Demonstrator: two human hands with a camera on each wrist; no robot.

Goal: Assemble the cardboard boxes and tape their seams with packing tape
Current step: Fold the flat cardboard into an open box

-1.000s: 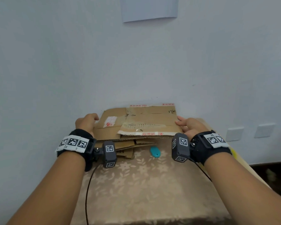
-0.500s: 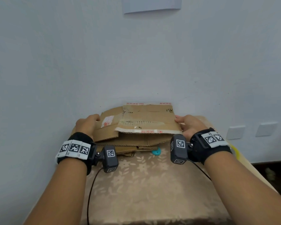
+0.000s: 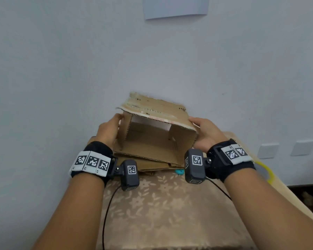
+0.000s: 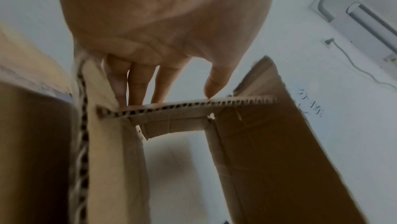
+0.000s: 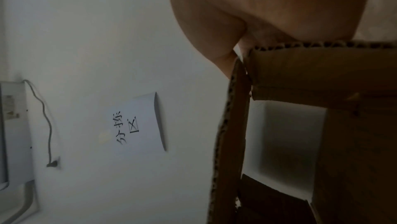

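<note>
Head view shows the box (image 3: pixel 157 134) at centre frame, opened into a tube with its open end facing the camera and the wall visible through it, resting on more flat cardboard (image 3: pixel 152 164) at the far end of the table (image 3: pixel 161 213). The left hand (image 3: pixel 107 131) grips the box's left wall, and the left wrist view shows the fingers (image 4: pixel 137 86) straight behind that wall with the thumb tip on the cut edge. The right hand (image 3: pixel 206 134) holds the right wall near its upper corner, thumb on the top panel; the right wrist view shows only the palm against the corrugated edge, so how the fingers lie I cannot tell. The step in hand looks like squaring the flattened box into shape. Next, I judge, the flaps at one end must be folded in and held shut, and that needs the box turned so that end faces up. No tape roll is plainly in view: a yellow ring (image 3: pixel 266 173) at the right edge behind the right wrist is half hidden and may be one. A small teal thing (image 3: pixel 179 171) peeks out under the cardboard, too hidden to name. The far flaps are out of sight.
</note>
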